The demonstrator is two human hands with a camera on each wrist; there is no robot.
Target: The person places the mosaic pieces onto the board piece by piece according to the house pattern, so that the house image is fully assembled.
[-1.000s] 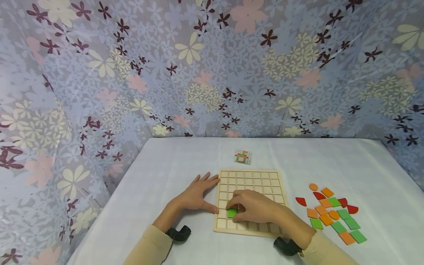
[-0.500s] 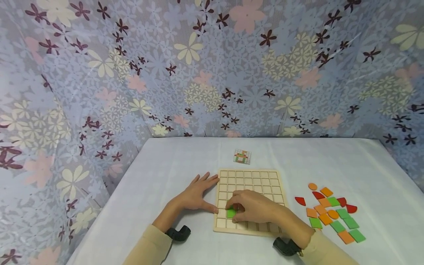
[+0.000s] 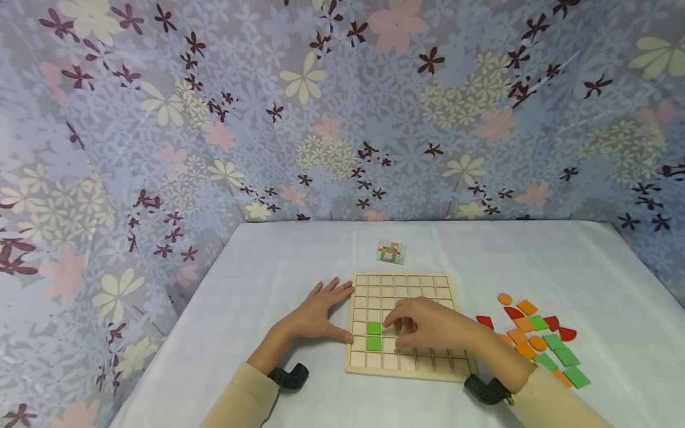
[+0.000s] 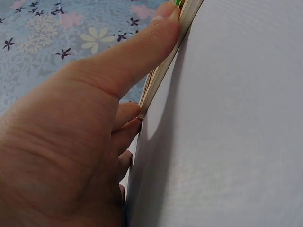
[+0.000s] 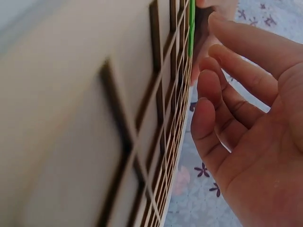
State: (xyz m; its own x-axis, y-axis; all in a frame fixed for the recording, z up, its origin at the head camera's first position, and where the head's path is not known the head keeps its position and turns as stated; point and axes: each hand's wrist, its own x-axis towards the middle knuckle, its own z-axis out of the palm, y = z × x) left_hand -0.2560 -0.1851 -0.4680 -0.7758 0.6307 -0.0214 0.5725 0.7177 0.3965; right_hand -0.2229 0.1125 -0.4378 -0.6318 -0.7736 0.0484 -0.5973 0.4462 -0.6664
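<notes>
Two bright green square tiles, one (image 3: 374, 328) just beyond the other (image 3: 374, 343), lie flat in neighbouring cells of a pale wooden grid board (image 3: 409, 291). They sit in the second column from the left, in the second and third rows from the near edge.

Just right of the tiles, a person's right hand (image 3: 425, 324) is raised over the board, fingers loosely bent, with a gap between thumb and index finger. The left hand (image 3: 316, 315) lies at the board's left side, fingers spread, its thumb and a fingertip touching the edge. The two hands are well apart.

To the right of the board, loose pieces are scattered: orange squares (image 3: 527, 307), green squares (image 3: 567, 356), orange discs (image 3: 505, 299) and red quarter-circles (image 3: 568, 334). The right forearm partly hides a few. Beyond the board's far edge lies a small card (image 3: 391, 252) printed with a grid and a coloured figure.

Everything rests on a white cloth (image 3: 299, 249). Beige sleeves (image 3: 241, 392) and black wrist devices (image 3: 291, 377) show on both arms. A flowered curtain (image 3: 321, 119) hangs behind.
</notes>
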